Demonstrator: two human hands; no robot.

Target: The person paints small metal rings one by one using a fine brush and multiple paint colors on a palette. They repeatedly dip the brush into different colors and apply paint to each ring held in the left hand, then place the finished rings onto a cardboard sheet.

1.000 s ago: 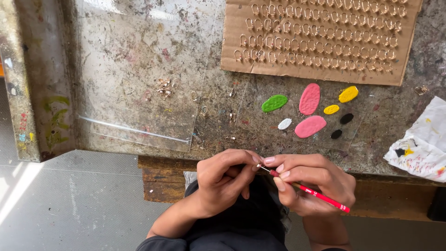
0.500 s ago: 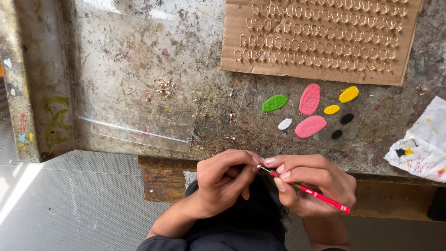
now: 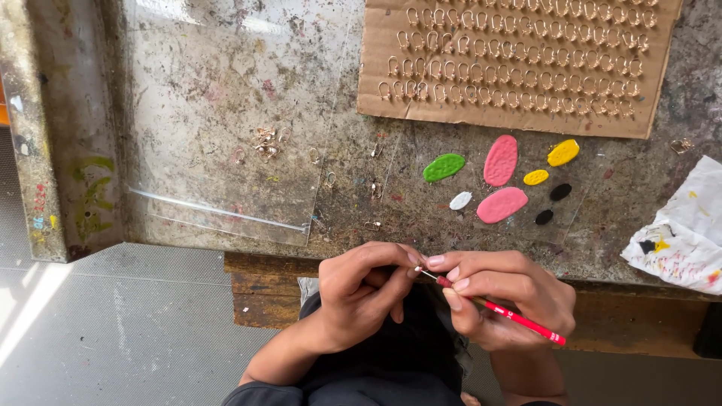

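My left hand (image 3: 361, 297) and right hand (image 3: 500, 297) are bare, with no rings, watch or gloves. My forearms are uncovered down to the frame's bottom edge. My nails are short and unpainted. Below them my lap shows dark clothing.

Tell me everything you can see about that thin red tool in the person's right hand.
The red tool is a slim, pencil-like stick with a glossy red handle and a short metal-looking neck ending in a fine pale tip. The right hand pinches it near the tip, pen-style, and the handle slants down and out past the hand's far side. Its tip points at the left hand, whose fingertips are closed around something too small to see. It is held off the worktable, just in front of its near edge.
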